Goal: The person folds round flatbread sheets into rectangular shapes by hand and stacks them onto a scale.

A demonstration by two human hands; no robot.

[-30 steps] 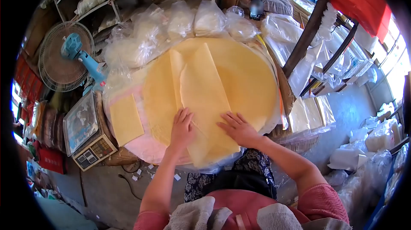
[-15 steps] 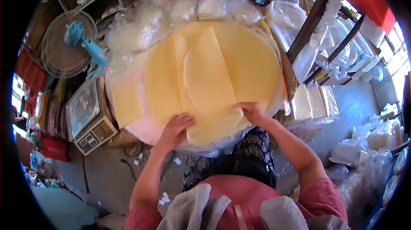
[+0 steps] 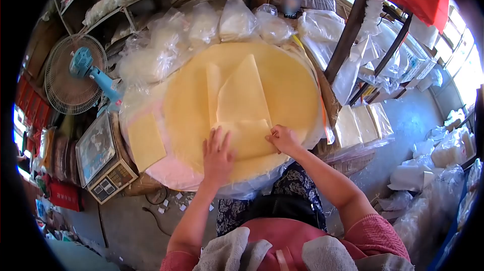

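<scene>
The folded yellow sheet [image 3: 242, 137] lies on the round yellow stack [image 3: 297, 89], toward the near edge of the pink-covered tabletop [image 3: 174, 174]. The left hand [image 3: 218, 156] rests on the sheet's left side, its grip open, fingers slightly spread and holding nothing. The right hand [image 3: 284, 140] has its grip nearly closed, thumb and fingertips at the sheet's right edge. A flat yellow packet [image 3: 146, 142] lies by the tabletop's left edge, near a scale [image 3: 108, 170].

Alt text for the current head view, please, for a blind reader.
Left hand resting on a folded yellow sheet, right hand pinching its edge, over round yellow sheets. Scale and fan at left; plastic bags behind.
</scene>
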